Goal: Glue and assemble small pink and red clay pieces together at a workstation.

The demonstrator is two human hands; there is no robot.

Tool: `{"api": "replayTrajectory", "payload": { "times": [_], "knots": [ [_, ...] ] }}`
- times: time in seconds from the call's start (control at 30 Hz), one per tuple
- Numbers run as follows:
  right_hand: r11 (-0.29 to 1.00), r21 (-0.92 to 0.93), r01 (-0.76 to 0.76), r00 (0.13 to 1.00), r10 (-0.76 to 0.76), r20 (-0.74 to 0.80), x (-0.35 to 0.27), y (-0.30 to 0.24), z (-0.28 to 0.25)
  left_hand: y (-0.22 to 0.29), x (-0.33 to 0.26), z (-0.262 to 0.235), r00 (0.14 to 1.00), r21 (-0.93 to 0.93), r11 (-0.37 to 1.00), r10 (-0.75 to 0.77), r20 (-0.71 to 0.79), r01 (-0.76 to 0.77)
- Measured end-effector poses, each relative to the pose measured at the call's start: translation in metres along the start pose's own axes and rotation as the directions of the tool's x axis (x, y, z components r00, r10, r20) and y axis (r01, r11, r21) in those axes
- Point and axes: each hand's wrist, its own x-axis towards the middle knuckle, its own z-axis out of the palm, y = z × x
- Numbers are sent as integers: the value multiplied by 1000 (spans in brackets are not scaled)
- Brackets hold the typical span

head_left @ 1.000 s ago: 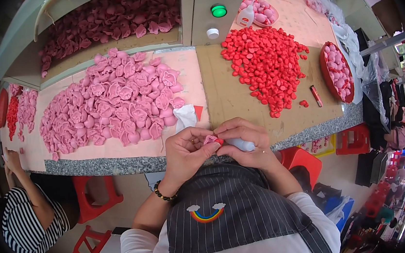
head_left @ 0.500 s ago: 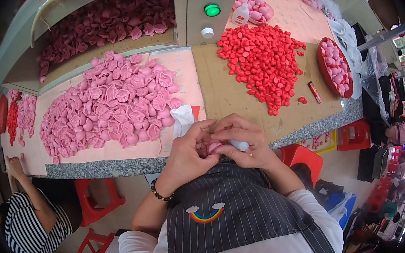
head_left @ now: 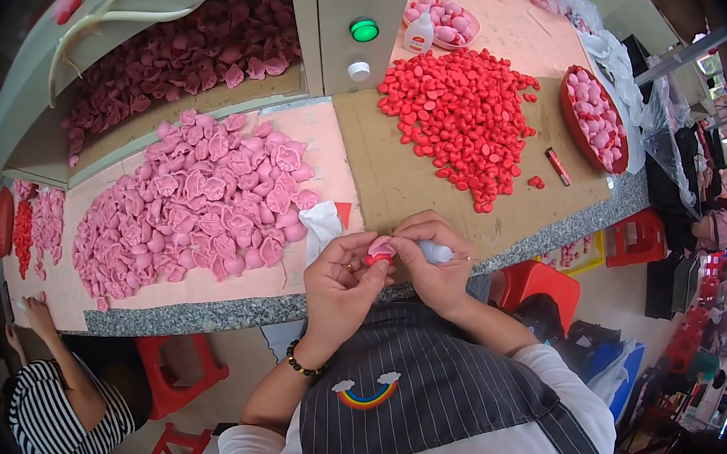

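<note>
In front of my apron, at the table edge, my two hands meet. My left hand (head_left: 341, 289) is closed, its thumb and fingers pinching a small glossy red rubbery piece (head_left: 375, 259). Against the red piece sits a hollow pink shell-like piece (head_left: 380, 245), touched by the thumb and fingers of my right hand (head_left: 438, 277). A small whitish bottle (head_left: 436, 251) is also tucked in my right hand; its far end is hidden by the fingers. Beyond my left hand lie a crumpled white cloth (head_left: 321, 225) and a heap of pink shell-like pieces (head_left: 195, 199).
A heap of red pieces (head_left: 458, 121) lies on brown cardboard (head_left: 365, 148). At the right stands a red bowl (head_left: 576, 129) of pink pieces, near a red stick-like object (head_left: 557, 167). A white bottle (head_left: 418, 35) stands behind. Another person in stripes (head_left: 66, 413) works at the left.
My hands have turned the pink piece, and the red piece now shows in my left fingers. The whole view has shifted slightly. The other person's hands have moved a little.
</note>
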Motion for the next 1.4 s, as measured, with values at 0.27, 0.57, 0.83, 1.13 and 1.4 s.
{"api": "replayTrajectory", "payload": {
  "times": [0.27,0.57,0.83,1.13,1.4],
  "knots": [
    [992,-69,110,939,-81,333,24,-13,-5,3,9,-18,990,-3,993,120,72,-121],
    [993,-76,94,908,-54,416,14,-18,-20,-10,0,-25,978,89,995,-62,200,45],
    [994,-96,53,923,-12,384,18,-10,-13,-25,12,-34,971,82,997,-32,236,13],
    [999,-32,-27,958,36,283,2,0,-7,-10,8,-31,992,128,992,2,126,-18],
    [984,-8,-179,943,174,284,-5,1,-16,-14,3,-25,986,113,993,-51,161,33]
  ]
}}
